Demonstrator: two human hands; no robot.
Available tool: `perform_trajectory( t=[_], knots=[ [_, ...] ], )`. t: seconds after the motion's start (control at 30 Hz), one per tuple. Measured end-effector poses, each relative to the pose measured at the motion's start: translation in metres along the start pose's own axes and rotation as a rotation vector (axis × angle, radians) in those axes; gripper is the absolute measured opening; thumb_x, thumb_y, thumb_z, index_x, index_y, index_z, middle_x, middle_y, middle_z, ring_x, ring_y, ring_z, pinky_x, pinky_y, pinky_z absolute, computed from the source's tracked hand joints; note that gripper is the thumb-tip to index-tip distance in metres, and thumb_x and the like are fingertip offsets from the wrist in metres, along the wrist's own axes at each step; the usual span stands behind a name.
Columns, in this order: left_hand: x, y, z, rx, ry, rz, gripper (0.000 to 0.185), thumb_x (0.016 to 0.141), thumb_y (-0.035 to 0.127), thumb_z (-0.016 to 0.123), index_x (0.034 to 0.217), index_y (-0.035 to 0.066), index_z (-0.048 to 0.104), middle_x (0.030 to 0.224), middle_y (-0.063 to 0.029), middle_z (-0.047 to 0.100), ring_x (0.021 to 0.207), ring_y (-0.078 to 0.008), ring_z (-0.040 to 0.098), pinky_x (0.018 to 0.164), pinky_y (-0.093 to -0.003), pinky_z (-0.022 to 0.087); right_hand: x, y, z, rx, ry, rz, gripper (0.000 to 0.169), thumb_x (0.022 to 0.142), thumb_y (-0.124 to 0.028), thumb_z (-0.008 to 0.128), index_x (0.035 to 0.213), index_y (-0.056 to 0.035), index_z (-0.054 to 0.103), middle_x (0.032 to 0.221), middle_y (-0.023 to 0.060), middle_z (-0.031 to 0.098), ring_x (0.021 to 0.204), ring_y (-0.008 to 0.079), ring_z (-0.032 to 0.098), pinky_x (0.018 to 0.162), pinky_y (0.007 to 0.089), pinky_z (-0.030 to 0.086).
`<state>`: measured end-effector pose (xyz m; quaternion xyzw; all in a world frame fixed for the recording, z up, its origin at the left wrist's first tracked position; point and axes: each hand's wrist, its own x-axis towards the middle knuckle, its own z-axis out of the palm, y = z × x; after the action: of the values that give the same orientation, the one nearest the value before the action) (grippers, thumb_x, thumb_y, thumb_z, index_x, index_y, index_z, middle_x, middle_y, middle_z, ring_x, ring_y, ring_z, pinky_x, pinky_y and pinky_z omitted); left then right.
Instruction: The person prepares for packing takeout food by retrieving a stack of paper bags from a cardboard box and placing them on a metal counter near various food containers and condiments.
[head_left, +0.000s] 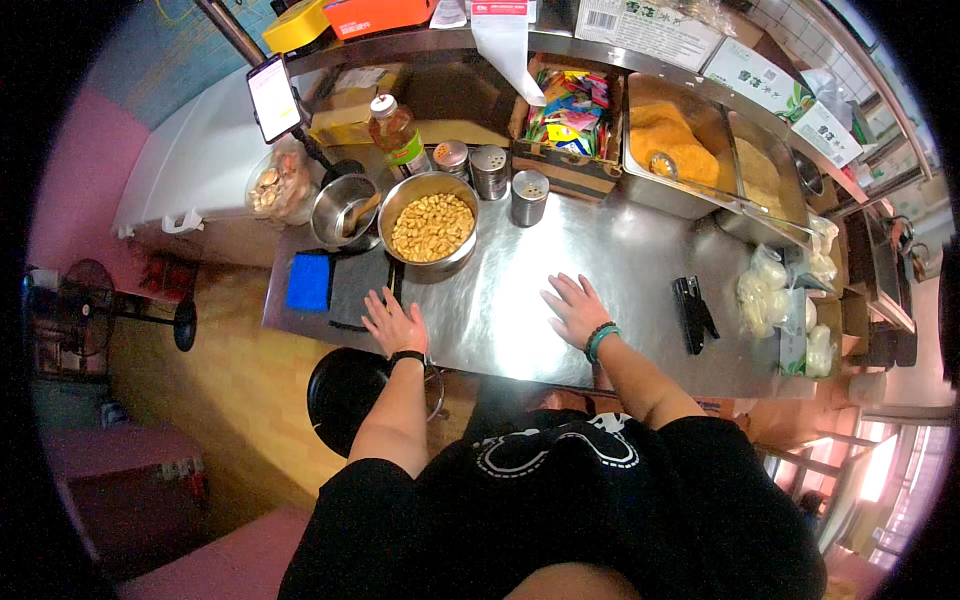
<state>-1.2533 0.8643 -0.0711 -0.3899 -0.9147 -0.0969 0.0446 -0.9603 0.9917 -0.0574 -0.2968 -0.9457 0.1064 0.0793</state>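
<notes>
My left hand is palm down with its fingers spread near the front edge of a stainless steel table. Close by its fingertips lie a dark grey cloth and a blue cloth. Beyond it stands a steel bowl of peanuts. My right hand, with bracelets at the wrist, is also palm down, fingers apart and holding nothing. Whether either palm presses on the steel I cannot tell. To its right lies a black stapler-like tool. Three steel shakers, one of them a lone shaker, stand behind.
A steel pot holds a wooden utensil. At the back are a bottle, a phone on a stand, a carton of colourful packets and a steel bin of orange powder. Bagged pale food sits right; a black stool stands front left.
</notes>
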Motion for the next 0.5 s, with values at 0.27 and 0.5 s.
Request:
perform_trajectory(
  t=[0.27,0.5],
  knots=[
    [-0.002,-0.005,-0.003,0.002,-0.011,-0.011,0.059,0.082,0.031,0.045,0.13,0.003,0.026,0.137,-0.0174,0.019,0.128,-0.0295,0.014,0.104,-0.0455,0.009,-0.001,-0.005,0.004,0.0,0.007,-0.002,0.046,0.075,-0.023,0.053,0.119,-0.0131,0.044,0.127,0.0108,0.036,0.122,0.0251,0.029,0.102,0.0458,0.018],
    [0.002,0.003,-0.008,0.012,-0.01,0.028,0.06,0.079,0.032,0.05,0.127,0.001,0.032,0.134,-0.0184,0.025,0.126,-0.0321,0.018,0.101,-0.0486,0.015,-0.005,0.003,0.007,-0.017,-0.031,0.034,0.049,0.076,-0.025,0.052,0.123,-0.0146,0.041,0.132,0.0104,0.032,0.124,0.0241,0.027,0.103,0.0469,0.018]
  ],
)
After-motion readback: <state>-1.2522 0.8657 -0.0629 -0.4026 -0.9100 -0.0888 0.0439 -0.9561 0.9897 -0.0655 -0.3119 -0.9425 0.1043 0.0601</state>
